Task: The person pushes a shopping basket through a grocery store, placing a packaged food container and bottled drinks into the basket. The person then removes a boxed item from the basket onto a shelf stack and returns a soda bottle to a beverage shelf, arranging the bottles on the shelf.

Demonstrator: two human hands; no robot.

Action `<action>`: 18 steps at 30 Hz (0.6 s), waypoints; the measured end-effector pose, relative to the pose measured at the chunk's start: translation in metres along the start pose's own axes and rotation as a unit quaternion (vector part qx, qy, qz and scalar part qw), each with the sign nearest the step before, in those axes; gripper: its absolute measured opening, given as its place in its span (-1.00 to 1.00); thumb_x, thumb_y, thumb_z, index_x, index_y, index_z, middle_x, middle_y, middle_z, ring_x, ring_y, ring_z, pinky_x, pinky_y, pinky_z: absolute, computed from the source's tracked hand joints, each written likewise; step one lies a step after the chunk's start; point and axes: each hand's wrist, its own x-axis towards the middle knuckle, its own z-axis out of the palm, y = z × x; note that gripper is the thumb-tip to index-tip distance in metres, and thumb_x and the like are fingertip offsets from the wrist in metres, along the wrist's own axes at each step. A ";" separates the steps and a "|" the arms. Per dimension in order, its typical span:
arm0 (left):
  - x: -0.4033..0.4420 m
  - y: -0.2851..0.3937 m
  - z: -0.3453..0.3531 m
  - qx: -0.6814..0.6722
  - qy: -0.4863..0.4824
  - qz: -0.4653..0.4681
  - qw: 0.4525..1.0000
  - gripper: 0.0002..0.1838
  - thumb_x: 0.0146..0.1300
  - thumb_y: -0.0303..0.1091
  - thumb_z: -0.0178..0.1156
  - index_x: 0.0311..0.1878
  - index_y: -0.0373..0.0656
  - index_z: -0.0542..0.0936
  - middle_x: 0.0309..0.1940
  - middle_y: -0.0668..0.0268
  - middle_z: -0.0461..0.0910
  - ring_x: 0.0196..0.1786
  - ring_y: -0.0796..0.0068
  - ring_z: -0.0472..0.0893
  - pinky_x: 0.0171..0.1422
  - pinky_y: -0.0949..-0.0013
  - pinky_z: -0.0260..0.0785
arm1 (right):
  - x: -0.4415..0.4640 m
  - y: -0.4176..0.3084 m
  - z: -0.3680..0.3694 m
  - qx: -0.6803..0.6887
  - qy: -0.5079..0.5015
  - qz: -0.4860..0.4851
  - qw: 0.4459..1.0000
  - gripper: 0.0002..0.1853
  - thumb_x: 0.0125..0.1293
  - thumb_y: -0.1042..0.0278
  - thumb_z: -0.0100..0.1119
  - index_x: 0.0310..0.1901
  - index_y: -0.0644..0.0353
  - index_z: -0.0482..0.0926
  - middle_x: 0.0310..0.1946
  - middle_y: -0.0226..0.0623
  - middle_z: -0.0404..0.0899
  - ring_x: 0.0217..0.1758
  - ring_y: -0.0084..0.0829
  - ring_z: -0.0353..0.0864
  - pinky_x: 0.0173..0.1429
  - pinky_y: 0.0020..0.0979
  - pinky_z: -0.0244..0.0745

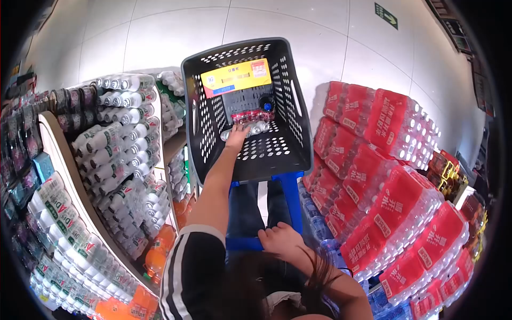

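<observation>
My left hand (pixel 236 138) reaches down into a black shopping basket cart (pixel 272 168), its fingers on a small clear-wrapped pack of bottles (pixel 257 128). Just beyond that pack lies a red-labelled pack (pixel 253 116). A dark bottle with a blue cap (pixel 267 105) is at the right of the basket's far part. A yellow sign (pixel 236 78) is fixed across the basket's inside. My right hand (pixel 278 241) is closed over the cart's blue handle (pixel 245 244), nearer my body.
On the left, shelves hold white bottles (pixel 106 144), with orange bottles (pixel 156 256) lower down. Stacked red-wrapped water packs (pixel 368 186) rise close on the right. A pale tiled floor (pixel 314 32) lies ahead, with a green arrow sign (pixel 386 16).
</observation>
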 end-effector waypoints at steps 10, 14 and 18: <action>0.017 -0.010 0.039 -0.148 -0.235 -0.242 0.930 -0.48 0.22 0.09 -0.02 0.18 0.06 0.35 0.13 0.21 0.41 0.24 0.17 0.34 0.29 -0.23 0.01 | 0.004 -0.002 -0.004 0.023 0.049 0.021 0.998 -0.92 -0.03 0.37 0.01 -0.54 0.06 0.31 -0.69 -0.48 0.32 -0.57 -0.48 0.46 -0.27 -0.47 0.34; -0.002 -0.030 0.070 -0.153 -0.176 -0.105 0.967 -0.44 0.20 0.12 -0.07 0.08 -0.11 0.46 -0.04 0.00 0.50 0.04 -0.03 0.46 0.14 0.15 0.30 | 0.007 0.000 -0.007 0.004 0.035 0.010 0.999 -0.93 -0.06 0.38 0.02 -0.55 0.09 0.34 -0.69 -0.43 0.38 -0.59 -0.44 0.49 -0.32 -0.45 0.37; -0.050 0.022 -0.035 -0.178 -0.216 -0.005 0.960 -0.40 0.21 0.12 -0.11 0.06 -0.23 0.43 0.01 -0.09 0.45 0.08 -0.05 0.43 0.17 0.11 0.26 | 0.011 0.003 -0.015 0.011 0.029 -0.011 0.999 -0.91 -0.07 0.37 0.07 -0.55 0.13 0.38 -0.70 -0.33 0.47 -0.61 -0.36 0.55 -0.36 -0.39 0.39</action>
